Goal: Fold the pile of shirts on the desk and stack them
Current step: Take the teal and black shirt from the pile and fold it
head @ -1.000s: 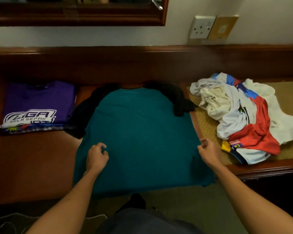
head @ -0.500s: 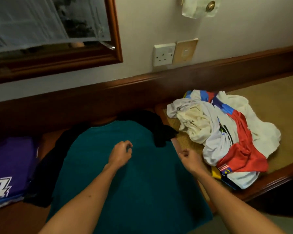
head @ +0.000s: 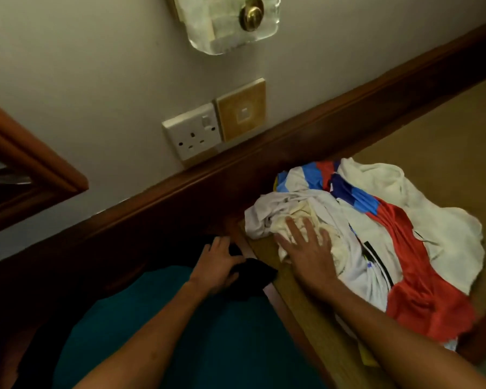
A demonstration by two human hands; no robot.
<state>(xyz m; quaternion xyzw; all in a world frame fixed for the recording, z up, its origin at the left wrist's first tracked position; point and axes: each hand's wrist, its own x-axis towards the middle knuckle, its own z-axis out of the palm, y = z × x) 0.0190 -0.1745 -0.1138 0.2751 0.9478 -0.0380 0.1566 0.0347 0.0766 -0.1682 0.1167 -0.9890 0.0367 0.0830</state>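
A teal shirt (head: 222, 332) with black sleeves lies spread flat on the desk in front of me. My left hand (head: 216, 265) grips its black right sleeve (head: 253, 279) near the shirt's upper right corner. To the right lies a crumpled pile of shirts (head: 404, 237), white, red and blue. My right hand (head: 306, 248) rests with spread fingers on the pile's left side, on a cream-white shirt (head: 317, 214). The folded stack seen earlier is out of view.
The wooden desk (head: 292, 310) has a tan inlay (head: 432, 141) under the pile and a raised wooden back rail (head: 236, 175). A wall socket (head: 194, 133), a switch plate (head: 242, 110), a wall lamp (head: 233, 21) and a mirror frame (head: 26, 164) are above.
My view has swung up and right. My left hand moved from the teal shirt's middle to its black right sleeve and took hold. My right hand moved from the shirt's edge onto the pile.
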